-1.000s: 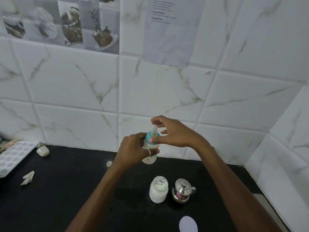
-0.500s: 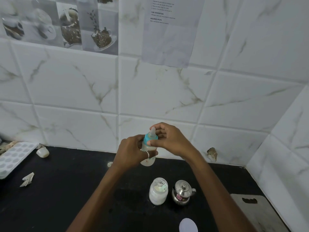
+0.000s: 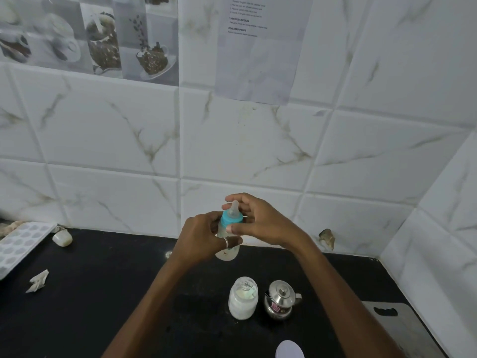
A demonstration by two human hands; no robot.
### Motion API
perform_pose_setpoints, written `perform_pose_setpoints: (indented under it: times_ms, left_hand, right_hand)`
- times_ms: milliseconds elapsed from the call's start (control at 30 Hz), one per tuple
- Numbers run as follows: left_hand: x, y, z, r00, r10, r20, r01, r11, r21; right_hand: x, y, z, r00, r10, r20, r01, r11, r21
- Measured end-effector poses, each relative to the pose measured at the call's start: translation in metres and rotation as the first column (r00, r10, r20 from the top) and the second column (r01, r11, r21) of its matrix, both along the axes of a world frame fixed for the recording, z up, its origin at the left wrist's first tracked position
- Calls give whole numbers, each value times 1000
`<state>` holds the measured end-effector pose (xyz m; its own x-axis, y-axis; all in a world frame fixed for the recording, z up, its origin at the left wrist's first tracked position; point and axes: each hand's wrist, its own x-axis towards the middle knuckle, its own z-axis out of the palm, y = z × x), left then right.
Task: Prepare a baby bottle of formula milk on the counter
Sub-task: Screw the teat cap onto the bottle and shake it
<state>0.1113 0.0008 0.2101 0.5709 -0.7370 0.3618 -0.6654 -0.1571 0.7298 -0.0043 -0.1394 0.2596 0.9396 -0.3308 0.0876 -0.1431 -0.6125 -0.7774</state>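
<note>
**Baby bottle at the collar-turning step.** The baby bottle [image 3: 228,254] is held upright in the air at the centre of the frame, above the black surface [image 3: 103,293] and in front of the tiled wall. Its body is gripped by the left hand [image 3: 204,236], the fingers curled round it, so that only the base is seen below that hand. The teal collar [image 3: 231,219] is pinched by the right hand [image 3: 260,220]. The thumb is laid in front just under the collar, and the fingers are curved behind the teat [image 3: 234,208].

The step in hand is judged to be the turning of the collar. Whether it is fully seated cannot be told, nor can the fill level.

The bottle is judged small, light and stiff-walled, and its smooth plastic is liable to slip if wet. A hold round the mid-body is therefore advised. Turning force is best applied at the collar and not at the soft teat, which would deform.

At lower centre, a jar of white powder [image 3: 243,298] and a lidded steel pot [image 3: 281,299] are set just beside each other.
</note>
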Motion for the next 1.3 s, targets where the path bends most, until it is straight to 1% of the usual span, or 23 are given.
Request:
perform_pose_setpoints:
  times_ms: [133,233,300,400,500,567,600,633,700,767,800,867,967,1067,1200,1300]
  left_hand:
    - [-2,-1,3,1000,-12,-15,12,1000,13]
    - [-4,0,2,1000,0,-14,0,1000,11]
    - [-6,0,3,1000,21,3,-21,1000,11]
    - [-8,-1,3,998,67,18,-67,998,-11]
    - [-7,-4,-1,994,92,59,-90,995,-38]
    - [-6,-5,-4,994,89,69,-87,996,-33]
    - [-5,-5,-5,994,85,71,-84,996,-27]
    - [-4,-4,-5,995,76,71,-75,997,-21]
    - [-3,-3,-3,997,45,64,-44,999,-17]
    - [-3,-2,1,999,8,38,-8,1000,-12]
    - [-2,-2,3,1000,-6,20,6,1000,-8]
    - [-2,-1,6,1000,-23,-22,23,1000,-2]
    - [-2,0,8,999,-18,-50,18,1000,-16]
    - [-1,0,9,999,6,-43,-8,999,-34]
    - [-7,0,10,999,43,-20,-44,997,-68]
    - [-10,0,9,994,104,25,-101,991,-87]
  right_hand:
    - [0,-9,7,998,58,-6,-58,997,42]
    - [-1,-9,-1,1000,28,8,-28,998,64]
    - [-1,-4,-7,998,-50,43,45,994,103]
    - [1,17,-16,956,-256,141,240,963,124]
    - [8,43,-28,851,-452,267,458,888,44]
    - [11,53,-35,806,-503,312,541,840,-42]
    - [12,54,-36,806,-503,312,548,834,-72]
    - [11,52,-36,821,-487,299,531,843,-82]
    - [9,39,-31,886,-404,228,422,906,-32]
    - [5,22,-23,962,-239,130,235,971,51]
    - [4,13,-18,984,-153,93,146,986,76]
    - [2,0,-12,998,-38,56,33,995,95]
    - [1,-8,-3,997,37,67,-45,990,135]
    - [2,-6,-6,992,15,126,-39,980,196]
    - [7,7,-22,971,-137,198,82,962,262]
    - [8,23,-26,929,-267,258,193,941,279]
